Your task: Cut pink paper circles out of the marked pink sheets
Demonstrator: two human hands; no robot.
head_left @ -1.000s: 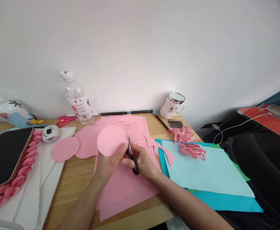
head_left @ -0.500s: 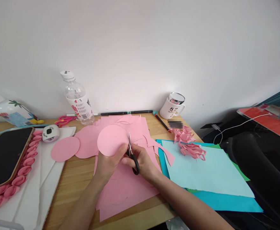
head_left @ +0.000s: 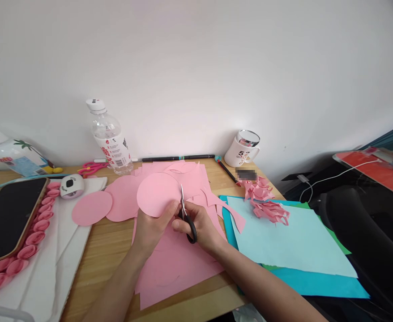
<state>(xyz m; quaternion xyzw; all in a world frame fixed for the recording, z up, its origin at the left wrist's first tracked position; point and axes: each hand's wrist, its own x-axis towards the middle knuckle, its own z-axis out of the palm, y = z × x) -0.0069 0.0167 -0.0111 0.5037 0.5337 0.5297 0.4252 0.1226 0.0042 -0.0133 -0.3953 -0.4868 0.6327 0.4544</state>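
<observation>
My left hand (head_left: 152, 230) pinches the disc (head_left: 158, 192) by its near edge; my right hand (head_left: 202, 225) grips the scissors (head_left: 183, 205), blades pointing away from me along the disc's right edge.

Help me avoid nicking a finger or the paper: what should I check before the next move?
1. Left hand gripping the pink paper circle: ok.
2. Right hand holding the black-handled scissors: ok.
3. Left thumb well clear of the blades: not ok, it looks close beside them.
4. Blades fully shut: cannot tell.
5. Clear plastic bottle capped: ok.
</observation>
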